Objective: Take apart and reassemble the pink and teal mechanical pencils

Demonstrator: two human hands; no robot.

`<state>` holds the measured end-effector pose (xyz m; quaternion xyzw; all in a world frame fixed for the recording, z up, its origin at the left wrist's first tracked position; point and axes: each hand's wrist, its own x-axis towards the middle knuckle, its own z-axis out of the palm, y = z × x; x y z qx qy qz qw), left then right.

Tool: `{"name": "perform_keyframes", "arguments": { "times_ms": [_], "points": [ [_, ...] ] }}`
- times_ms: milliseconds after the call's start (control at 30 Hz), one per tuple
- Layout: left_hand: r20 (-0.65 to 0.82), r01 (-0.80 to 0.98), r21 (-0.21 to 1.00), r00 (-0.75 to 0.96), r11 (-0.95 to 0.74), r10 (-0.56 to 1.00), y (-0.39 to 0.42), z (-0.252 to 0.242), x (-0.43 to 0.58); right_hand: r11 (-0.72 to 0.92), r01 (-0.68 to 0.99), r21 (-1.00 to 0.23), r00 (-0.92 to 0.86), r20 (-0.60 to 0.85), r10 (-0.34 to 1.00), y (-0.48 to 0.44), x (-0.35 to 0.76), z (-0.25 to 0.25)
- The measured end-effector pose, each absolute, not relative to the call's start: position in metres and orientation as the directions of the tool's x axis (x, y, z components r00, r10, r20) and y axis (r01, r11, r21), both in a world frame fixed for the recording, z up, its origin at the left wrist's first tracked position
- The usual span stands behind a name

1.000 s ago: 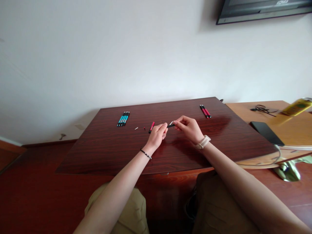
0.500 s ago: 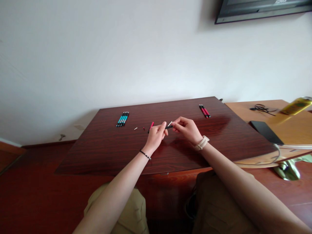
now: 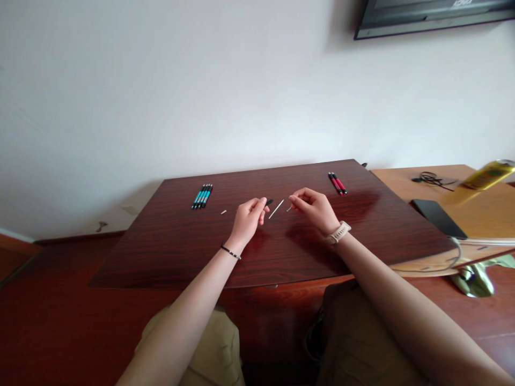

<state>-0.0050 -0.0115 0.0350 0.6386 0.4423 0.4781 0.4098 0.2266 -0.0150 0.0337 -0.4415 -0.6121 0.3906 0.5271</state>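
Above the dark red table [image 3: 169, 252], my left hand [image 3: 248, 217] is closed in a pinch on a small black pen part [image 3: 269, 202] that sticks out past my fingertips. My right hand [image 3: 316, 208] is closed in a pinch on a tiny silvery piece [image 3: 288, 208]. Between the two hands a thin white pen refill [image 3: 276, 209] lies on the table. A tiny white piece [image 3: 223, 212] rests left of my left hand. Several teal and black pens [image 3: 202, 196] lie in a row at the back left, and two red and black pens [image 3: 337, 183] lie at the back right.
A lighter wooden desk [image 3: 402, 179] adjoins on the right, carrying a black phone [image 3: 438, 218], a tangled black cable [image 3: 433, 179] and a yellow bottle [image 3: 486, 176]. A white wall stands behind, with a screen [image 3: 426, 16] mounted at top right. My knees sit below the table's front edge.
My hands have drawn apart from the joined pen piece. The white refill now lies on the table between them, and the red pen barrel beside my left hand is out of sight.
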Motion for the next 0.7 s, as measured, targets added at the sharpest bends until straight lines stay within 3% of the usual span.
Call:
{"name": "perform_keyframes", "arguments": {
  "times_ms": [267,467,700],
  "points": [
    [0.321,0.152,0.938,-0.043,-0.311,0.946,0.016,0.036,-0.070,0.308,0.472,-0.826,-0.001,0.349,0.937,0.007,0.278,0.018],
    [0.309,0.406,0.881,-0.102,-0.244,0.945,0.027,0.026,-0.127,0.254,0.733,-0.631,-0.046,0.326,0.944,0.018,0.304,0.004],
    [0.352,0.625,0.760,-0.167,-0.177,0.921,0.037,0.003,-0.173,0.258,0.796,-0.547,-0.095,0.309,0.946,0.024,0.303,-0.009]
  ]
}}
